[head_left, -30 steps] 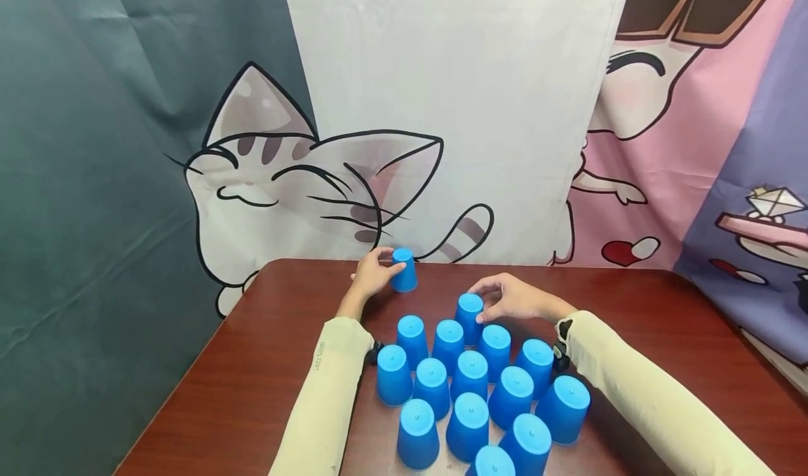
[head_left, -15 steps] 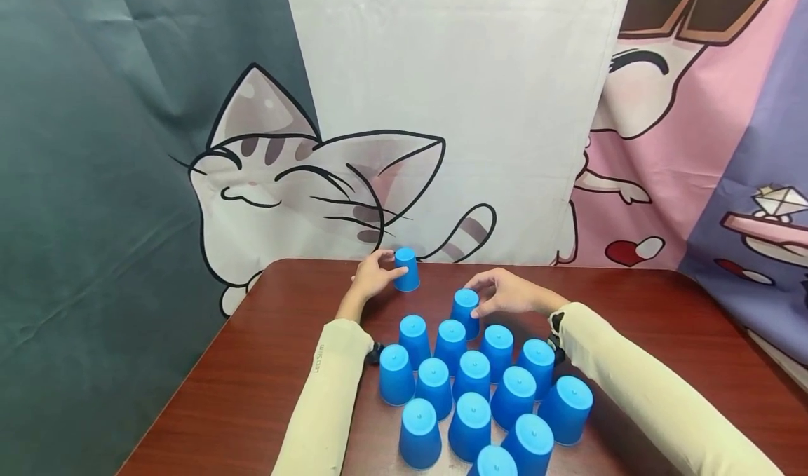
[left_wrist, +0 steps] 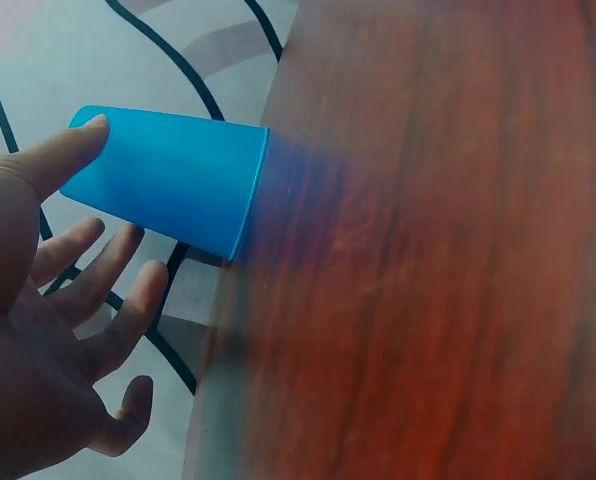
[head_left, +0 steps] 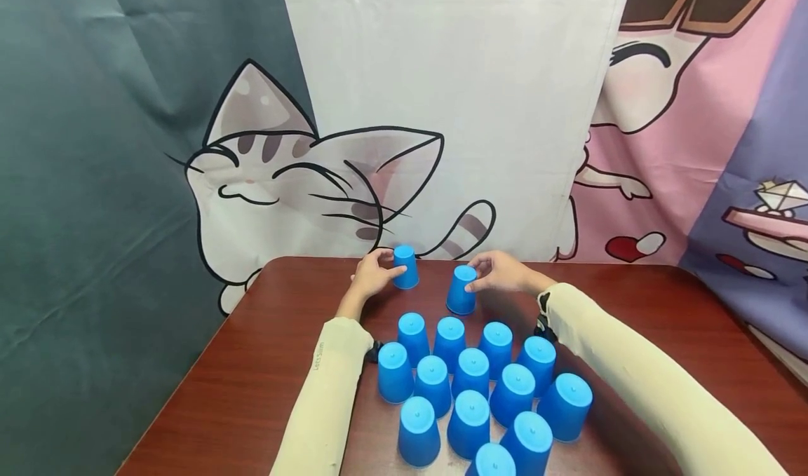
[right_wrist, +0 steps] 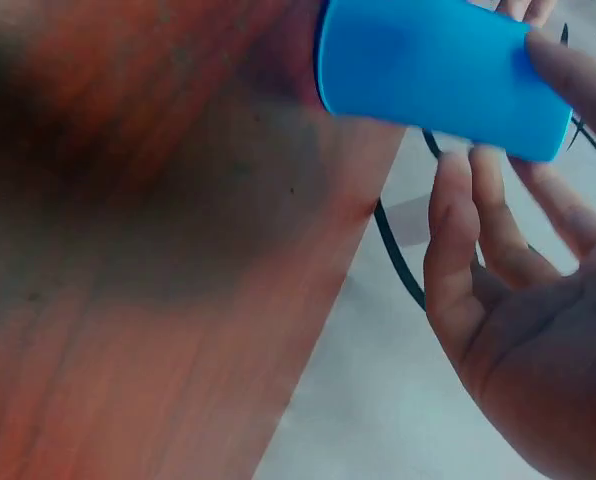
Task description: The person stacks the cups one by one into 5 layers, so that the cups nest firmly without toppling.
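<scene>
My left hand (head_left: 371,277) pinches the left cup (head_left: 409,268) between thumb and fingers near the far edge of the surface (head_left: 252,392); my right hand (head_left: 503,273) pinches the right cup (head_left: 459,294) likewise, a little nearer. I see a gap between these two, and a strip of surface separates them from the grouped cups (head_left: 473,378). Both held cups are plain blue and tapered, mouth down (whether the right one touches down, I can't tell). The grouped cups stand inverted too, their insides hidden.
</scene>
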Demonstrator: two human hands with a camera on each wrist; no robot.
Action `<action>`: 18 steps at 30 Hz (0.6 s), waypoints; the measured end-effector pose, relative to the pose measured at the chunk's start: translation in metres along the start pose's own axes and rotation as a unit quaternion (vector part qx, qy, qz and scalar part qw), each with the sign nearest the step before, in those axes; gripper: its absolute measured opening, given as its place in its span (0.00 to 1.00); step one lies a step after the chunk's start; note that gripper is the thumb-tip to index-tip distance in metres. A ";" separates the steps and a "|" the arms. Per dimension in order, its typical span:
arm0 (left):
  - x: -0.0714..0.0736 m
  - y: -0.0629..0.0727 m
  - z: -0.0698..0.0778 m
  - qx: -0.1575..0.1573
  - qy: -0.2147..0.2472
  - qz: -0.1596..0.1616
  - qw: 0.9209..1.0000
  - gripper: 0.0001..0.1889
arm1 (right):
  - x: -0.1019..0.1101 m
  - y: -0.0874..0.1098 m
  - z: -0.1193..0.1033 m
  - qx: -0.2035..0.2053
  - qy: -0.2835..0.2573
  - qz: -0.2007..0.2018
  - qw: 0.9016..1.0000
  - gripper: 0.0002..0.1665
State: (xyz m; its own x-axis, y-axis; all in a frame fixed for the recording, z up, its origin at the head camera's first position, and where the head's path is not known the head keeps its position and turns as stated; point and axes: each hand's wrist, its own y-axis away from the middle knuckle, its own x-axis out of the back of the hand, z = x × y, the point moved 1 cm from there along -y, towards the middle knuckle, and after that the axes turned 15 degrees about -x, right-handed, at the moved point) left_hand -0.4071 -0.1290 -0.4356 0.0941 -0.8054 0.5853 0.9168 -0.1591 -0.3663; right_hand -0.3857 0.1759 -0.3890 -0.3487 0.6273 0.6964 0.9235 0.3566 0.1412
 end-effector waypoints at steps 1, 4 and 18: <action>0.001 -0.001 0.001 -0.001 -0.004 -0.002 1.000 0.31 | 0.002 -0.004 -0.002 -0.007 -0.004 0.008 1.000 0.25; 0.003 -0.001 0.001 -0.002 -0.013 -0.007 1.000 0.31 | 0.005 -0.014 -0.009 -0.032 -0.021 0.024 0.999 0.26; 0.005 -0.003 -0.003 0.000 -0.004 -0.003 1.000 0.30 | 0.003 -0.052 -0.021 -0.093 -0.040 0.039 0.994 0.32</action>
State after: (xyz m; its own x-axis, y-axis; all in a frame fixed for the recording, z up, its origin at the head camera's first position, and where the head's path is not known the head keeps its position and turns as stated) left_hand -0.4109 -0.1340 -0.4335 0.0915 -0.7993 0.5940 0.9176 -0.1641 -0.3622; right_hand -0.4314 0.1444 -0.3797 -0.2797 0.7036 0.6532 0.9592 0.1754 0.2218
